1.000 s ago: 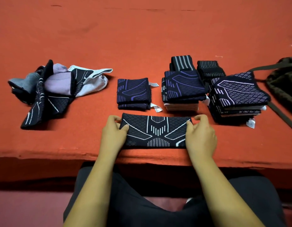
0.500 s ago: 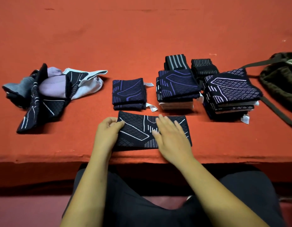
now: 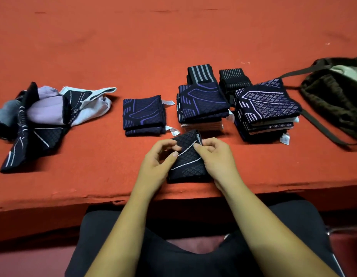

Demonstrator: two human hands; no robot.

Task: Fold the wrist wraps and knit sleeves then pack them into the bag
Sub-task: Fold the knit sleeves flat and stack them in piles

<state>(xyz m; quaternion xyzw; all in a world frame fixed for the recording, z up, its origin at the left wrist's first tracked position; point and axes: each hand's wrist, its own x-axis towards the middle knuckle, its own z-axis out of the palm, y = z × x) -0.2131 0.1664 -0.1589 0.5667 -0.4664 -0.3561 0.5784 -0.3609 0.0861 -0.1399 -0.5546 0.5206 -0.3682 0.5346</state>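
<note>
A black knit sleeve (image 3: 188,158) with white lines lies folded in half near the front edge of the red table (image 3: 173,47). My left hand (image 3: 157,162) pinches its left side and my right hand (image 3: 217,156) pinches its top right corner. Behind it stand piles of folded sleeves: a small navy pile (image 3: 143,114), a taller navy pile (image 3: 201,104) and a black-and-white pile (image 3: 265,108). Two rolled striped wrist wraps (image 3: 200,73) (image 3: 233,79) stand behind those. A heap of unfolded sleeves (image 3: 43,114) lies at the left. The dark olive bag (image 3: 333,96) lies open at the right.
The bag's long strap (image 3: 323,132) runs over the table toward the front right. The table's front edge (image 3: 93,196) is just in front of my hands, with my lap in dark clothing below. Bare red cloth stretches across the back of the table.
The sleeve lay stretched out flat with a hand at each end. My right hand pressed its middle, and the sleeve is now folded in half with both hands gripping it.
</note>
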